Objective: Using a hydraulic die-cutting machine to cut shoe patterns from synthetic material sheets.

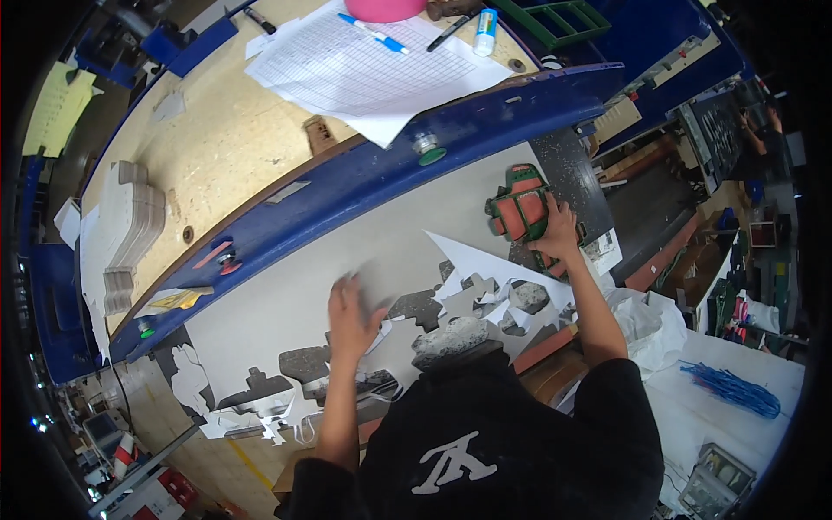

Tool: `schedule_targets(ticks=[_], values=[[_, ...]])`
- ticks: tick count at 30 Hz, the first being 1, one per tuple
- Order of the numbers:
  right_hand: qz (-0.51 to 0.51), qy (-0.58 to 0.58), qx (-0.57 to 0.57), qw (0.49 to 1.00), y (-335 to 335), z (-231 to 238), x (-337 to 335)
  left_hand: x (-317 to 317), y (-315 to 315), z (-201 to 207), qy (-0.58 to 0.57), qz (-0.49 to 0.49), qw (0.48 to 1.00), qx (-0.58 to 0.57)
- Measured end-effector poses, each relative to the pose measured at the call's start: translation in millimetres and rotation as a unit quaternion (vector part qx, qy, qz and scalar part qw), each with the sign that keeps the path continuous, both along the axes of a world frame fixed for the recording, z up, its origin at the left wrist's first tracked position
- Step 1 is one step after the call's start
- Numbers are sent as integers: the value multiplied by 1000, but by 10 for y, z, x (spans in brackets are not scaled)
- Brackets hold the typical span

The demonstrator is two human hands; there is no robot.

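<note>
The red-and-green block (522,208) sits right of centre in the frame, near the right end of a broad grey sheet (286,282); the right hand (559,230) reaches up to it, fingers bent over its right part and grasping it; the left hand (351,316), a little blurred, is over the middle of the sheet, its fingers spread and released, though I cannot tell whether they touch the surface. Jagged white offcuts (468,251) litter the sheet's lower edge, with dark patches showing between them.

Across the upper left runs a pale wooden desk (234,139), scuffed and bordered by a blue edge (338,178) with a green button (429,156) set in it; a stack of cut card pieces (130,221) stands at its left, while a gridded paper (347,74), a blue-and-white pen (373,33) and a small tube (485,33) lie towards the top.

At the lower right, a crumpled white bag (646,325) lies near a bundle of blue cords (732,388) on a white surface (672,399); at the lower left, a yellow line (250,465) crosses the floor (199,442); the far right is crowded with dim equipment.
</note>
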State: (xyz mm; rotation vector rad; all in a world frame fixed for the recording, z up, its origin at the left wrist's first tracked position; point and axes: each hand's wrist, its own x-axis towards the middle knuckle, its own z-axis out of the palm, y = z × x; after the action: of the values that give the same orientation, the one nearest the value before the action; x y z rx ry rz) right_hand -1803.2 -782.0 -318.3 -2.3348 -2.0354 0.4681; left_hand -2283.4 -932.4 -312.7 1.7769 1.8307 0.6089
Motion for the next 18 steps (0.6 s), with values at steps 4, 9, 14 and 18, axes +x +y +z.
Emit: schedule_targets(ticks=[4,9,14,18], values=[[8,171,113,979,-180,-44,451,476,191,-376,167,-49,984,-37],[47,262,224,938,-576,469,652,598,266,-419,128,-18,992,-6],[173,228,173,942,-452,1265,-64,1259,672,-295,-47,-270,959,63],[269,160,79,947,-151,1438,-765,1733,610,-350,29,-242,965,91]])
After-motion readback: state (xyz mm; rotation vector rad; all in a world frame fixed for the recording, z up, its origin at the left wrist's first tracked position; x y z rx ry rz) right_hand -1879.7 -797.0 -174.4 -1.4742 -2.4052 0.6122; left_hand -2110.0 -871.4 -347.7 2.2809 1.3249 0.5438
